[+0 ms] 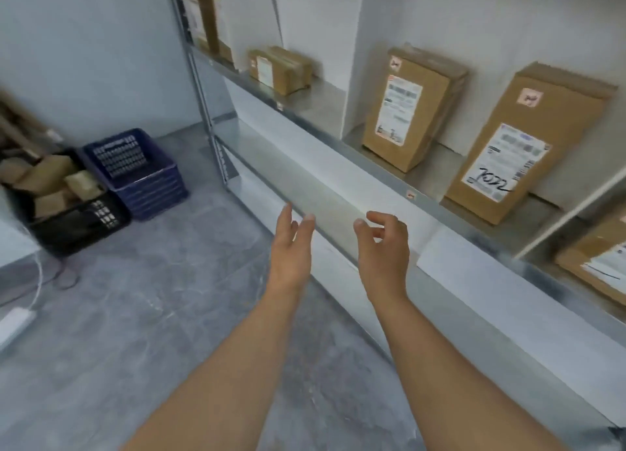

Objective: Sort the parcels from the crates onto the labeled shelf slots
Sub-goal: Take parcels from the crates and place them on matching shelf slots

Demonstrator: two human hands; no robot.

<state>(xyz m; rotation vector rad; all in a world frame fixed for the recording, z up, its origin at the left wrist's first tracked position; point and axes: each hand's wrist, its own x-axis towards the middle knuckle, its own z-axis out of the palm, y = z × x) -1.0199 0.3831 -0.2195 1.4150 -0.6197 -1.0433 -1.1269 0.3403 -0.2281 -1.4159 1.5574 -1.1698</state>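
Both my hands are held out over the floor in front of the metal shelf, and neither holds anything. My left hand has straight fingers. My right hand has loosely curled fingers. On the shelf stand brown cardboard parcels with white labels: a small one at the far left, a tall one in the middle slot, and a larger one to its right marked with handwriting. A black crate at the left holds several brown parcels. Beside it stands a blue crate.
A lower shelf board runs under the parcel shelf. Another parcel lies at the far right edge, and one stands at the top left. A white cable and power strip lie on the grey floor at the left.
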